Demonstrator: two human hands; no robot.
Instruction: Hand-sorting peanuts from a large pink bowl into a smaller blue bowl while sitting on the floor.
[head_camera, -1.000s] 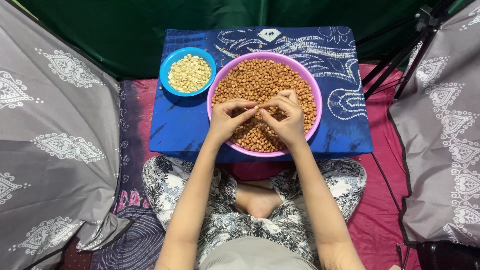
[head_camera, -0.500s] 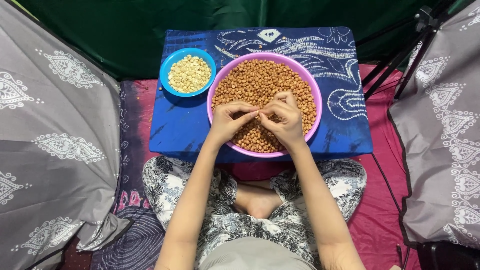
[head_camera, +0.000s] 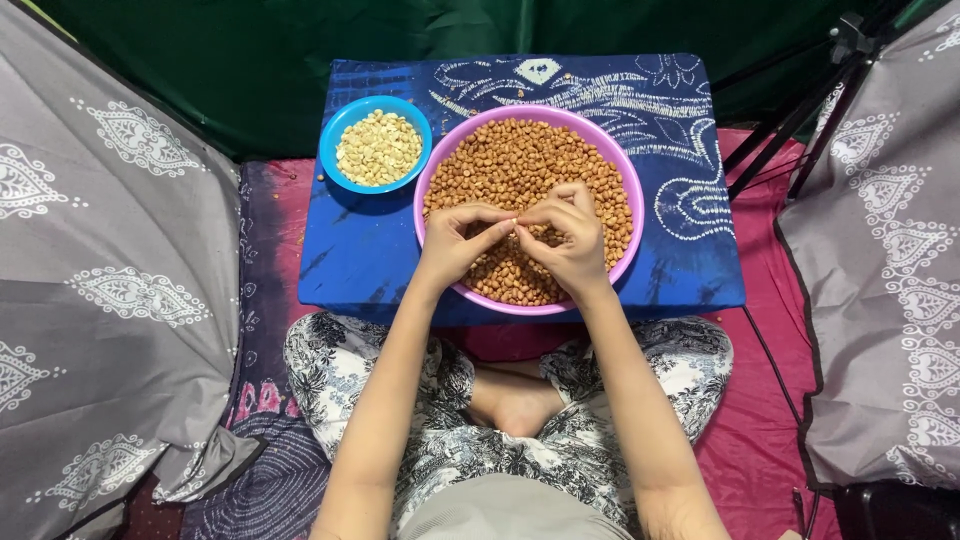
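A pink bowl (head_camera: 628, 180) full of brown-skinned peanuts (head_camera: 520, 160) rests on a blue patterned cloth (head_camera: 690, 120). Both hands hover over the bowl's near half. My left hand (head_camera: 455, 243) and my right hand (head_camera: 568, 235) meet fingertip to fingertip, pinching a single pale peanut (head_camera: 514, 224) between them. To the left of the pink bowl stands a smaller blue bowl (head_camera: 340, 122) holding pale skinned peanuts (head_camera: 378, 147).
Grey patterned fabric (head_camera: 110, 280) hangs on the left and right. A dark tripod (head_camera: 820, 90) stands at the back right. I sit cross-legged in floral trousers (head_camera: 340, 370) on a magenta mat (head_camera: 770, 400), with green cloth behind.
Both hands have shifted slightly over the bowl, and the fingertips have come together around one peanut. The bowls have not moved.
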